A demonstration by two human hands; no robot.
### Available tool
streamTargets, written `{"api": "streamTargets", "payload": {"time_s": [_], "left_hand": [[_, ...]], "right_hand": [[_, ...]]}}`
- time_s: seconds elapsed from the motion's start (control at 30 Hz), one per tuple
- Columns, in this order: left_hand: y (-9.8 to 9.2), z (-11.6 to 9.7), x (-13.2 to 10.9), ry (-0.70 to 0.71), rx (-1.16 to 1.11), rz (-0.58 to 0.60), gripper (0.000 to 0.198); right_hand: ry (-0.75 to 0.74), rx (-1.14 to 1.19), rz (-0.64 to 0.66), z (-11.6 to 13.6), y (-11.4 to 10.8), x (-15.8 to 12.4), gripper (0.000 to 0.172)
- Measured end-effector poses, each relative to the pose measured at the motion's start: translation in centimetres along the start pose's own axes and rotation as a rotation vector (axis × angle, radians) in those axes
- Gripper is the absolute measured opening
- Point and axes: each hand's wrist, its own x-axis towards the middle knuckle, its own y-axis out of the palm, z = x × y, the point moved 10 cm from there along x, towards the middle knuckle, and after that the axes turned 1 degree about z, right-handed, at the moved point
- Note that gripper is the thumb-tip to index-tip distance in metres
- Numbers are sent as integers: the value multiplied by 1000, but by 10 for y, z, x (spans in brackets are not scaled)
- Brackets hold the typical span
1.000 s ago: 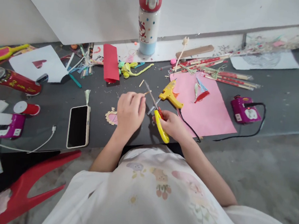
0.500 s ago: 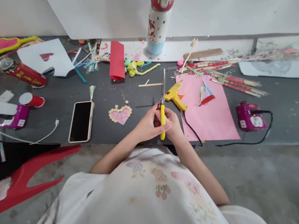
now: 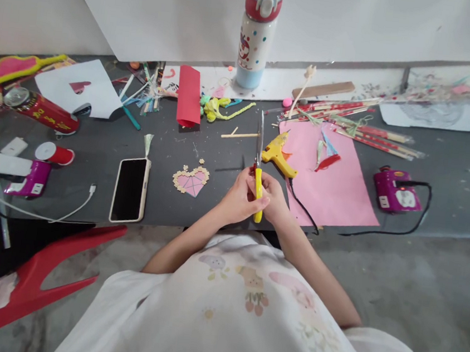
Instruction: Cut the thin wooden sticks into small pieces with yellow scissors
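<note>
Yellow-handled scissors (image 3: 258, 192), seen edge-on, stand between my hands with their long silver blade pointing away from me. My left hand (image 3: 241, 196) is closed on the handle, its thumb lying across it. From the other side my right hand (image 3: 272, 197) is closed against the same handle, with its fingers partly hidden behind it. Beyond them a thin wooden stick (image 3: 241, 136) reaches to the blade. Left of my hands lies a pink heart (image 3: 190, 183) edged with small beige pieces. A yellow glue gun (image 3: 279, 154) rests just right of the blade.
Pink paper (image 3: 346, 193) lies under the glue gun, whose black cord hangs at the front edge. A phone (image 3: 130, 190), red thread spool (image 3: 63, 155) and drink can (image 3: 44, 113) are on the left. At the back stands a bottle (image 3: 255, 44). A purple power socket (image 3: 397, 191) sits right.
The whole view has shifted slightly, so things on the table appear a little further right. My hands keep nearly the same hold on the scissors.
</note>
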Motion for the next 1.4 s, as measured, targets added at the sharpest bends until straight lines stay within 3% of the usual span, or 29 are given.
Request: {"api": "streamTargets", "payload": {"time_s": [0.37, 0.6, 0.7, 0.8, 0.83, 1.0, 1.07, 1.23, 1.4], "left_hand": [[-4, 10, -1, -27, -54, -71, 70], [-3, 8, 1, -10, -33, -61, 69], [-2, -1, 1, 29, 17, 4, 63], [-5, -20, -4, 97, 141, 72, 57], [-12, -29, -6, 129, 210, 45, 56], [-65, -79, -16, 259, 668, -351, 34], [-76, -92, -16, 295, 878, -440, 30], [-76, -90, -4, 331, 1120, -369, 17], [-74, -89, -8, 430, 1022, -286, 25]], "right_hand": [[20, 10, 4, 2, 2, 2, 28], [31, 81, -3, 0, 3, 3, 28], [48, 61, -17, -1, 2, 4, 28], [44, -53, -11, -2, -2, 3, 30], [36, -121, -8, -1, -5, 2, 30], [-15, -559, -26, 11, -17, -11, 31], [-55, -700, -7, 21, -16, -18, 28], [-126, -878, 45, 42, -6, -32, 20], [-110, -854, 68, 45, -6, -34, 23]]}}
